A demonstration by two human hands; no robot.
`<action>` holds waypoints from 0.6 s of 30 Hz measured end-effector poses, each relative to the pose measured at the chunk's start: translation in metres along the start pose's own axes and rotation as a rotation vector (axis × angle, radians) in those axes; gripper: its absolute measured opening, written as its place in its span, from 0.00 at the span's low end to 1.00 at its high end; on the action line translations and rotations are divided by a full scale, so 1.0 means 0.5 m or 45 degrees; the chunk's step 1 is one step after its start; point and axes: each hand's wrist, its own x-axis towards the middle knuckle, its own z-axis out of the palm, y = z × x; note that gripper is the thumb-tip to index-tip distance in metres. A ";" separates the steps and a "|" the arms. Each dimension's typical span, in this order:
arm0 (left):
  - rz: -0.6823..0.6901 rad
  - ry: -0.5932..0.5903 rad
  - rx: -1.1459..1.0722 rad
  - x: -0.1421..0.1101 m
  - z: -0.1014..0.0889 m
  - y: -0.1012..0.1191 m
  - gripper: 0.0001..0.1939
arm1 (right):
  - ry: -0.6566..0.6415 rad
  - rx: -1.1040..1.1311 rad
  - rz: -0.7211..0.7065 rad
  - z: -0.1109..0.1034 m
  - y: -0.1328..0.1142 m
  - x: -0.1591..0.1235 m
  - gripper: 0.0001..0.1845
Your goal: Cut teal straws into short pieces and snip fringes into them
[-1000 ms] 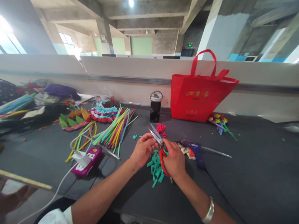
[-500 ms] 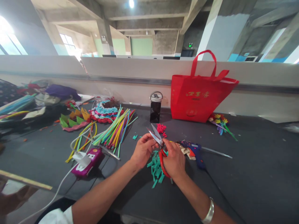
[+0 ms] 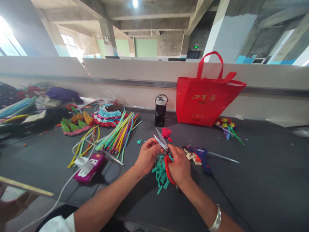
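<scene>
My right hand is wrapped round the red handles of a pair of scissors, whose blades are parted and point up and to the left. Close by the blades, the fingers of my left hand are pinched together; what they hold, if anything, is hidden. Below both hands lies a pile of short green cut pieces on the dark table. A small heap of pinkish-red pieces sits just beyond the blade tips. A few loose green bits lie left of it.
A blue glue gun with a clear stick lies to the right. Behind stand a black bottle and a red bag. To the left are a bundle of coloured stems, a purple power strip with white cables, and decorated crafts.
</scene>
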 end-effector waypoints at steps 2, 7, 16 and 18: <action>0.001 -0.007 0.001 -0.001 0.000 0.000 0.10 | -0.003 0.037 -0.006 0.003 0.001 -0.002 0.24; -0.007 -0.023 0.035 -0.001 -0.006 -0.001 0.09 | -0.049 0.124 0.024 0.010 0.004 -0.005 0.24; 0.062 0.090 0.041 0.018 -0.026 0.014 0.13 | 0.151 0.159 0.045 0.014 0.027 0.007 0.19; 0.059 0.103 0.031 0.024 -0.033 0.016 0.14 | 0.184 0.171 0.061 0.011 0.030 0.010 0.18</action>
